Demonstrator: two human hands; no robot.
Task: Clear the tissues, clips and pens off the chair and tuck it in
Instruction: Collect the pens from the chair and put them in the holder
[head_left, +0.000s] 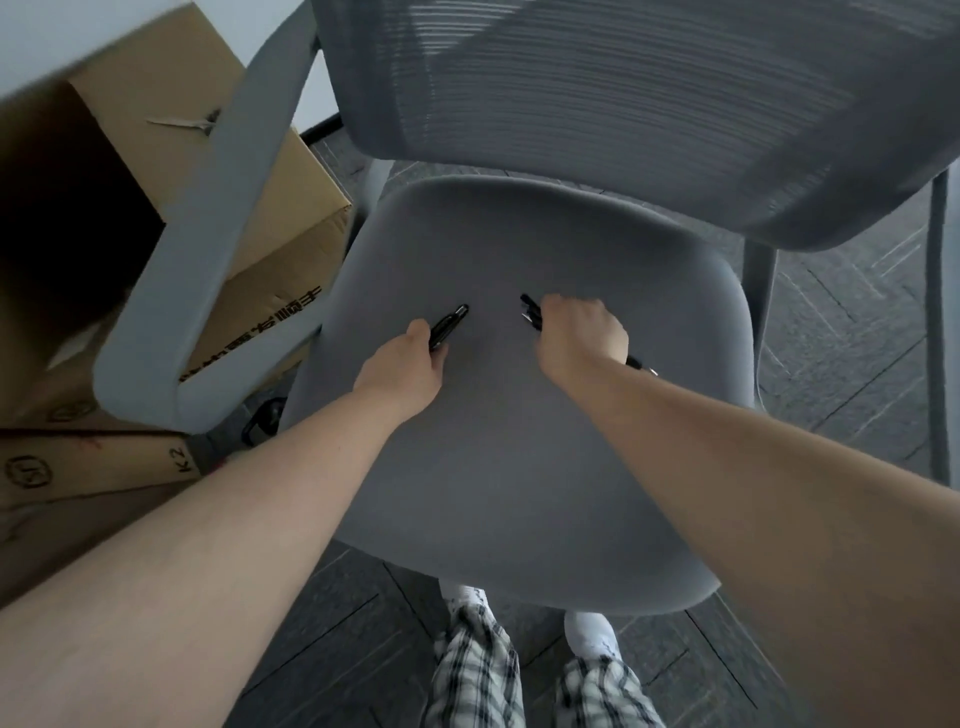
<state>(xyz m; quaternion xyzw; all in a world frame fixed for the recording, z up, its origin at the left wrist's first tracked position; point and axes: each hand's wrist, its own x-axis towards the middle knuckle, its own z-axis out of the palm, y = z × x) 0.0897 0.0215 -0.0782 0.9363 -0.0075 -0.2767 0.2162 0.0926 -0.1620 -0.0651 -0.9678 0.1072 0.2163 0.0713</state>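
A grey chair with a padded seat (519, 467) and mesh back fills the view. My left hand (405, 364) is closed around a black pen (451, 325) just above the seat's middle. My right hand (582, 332) grips black pens (531, 312), their ends sticking out on both sides of the fist. No tissues or clips show on the seat.
Cardboard boxes (260, 280) are stacked to the left, close behind the chair's left armrest (208, 249). Dark patterned floor (841, 322) lies to the right and in front. My legs in checked trousers (478, 670) stand at the seat's front edge.
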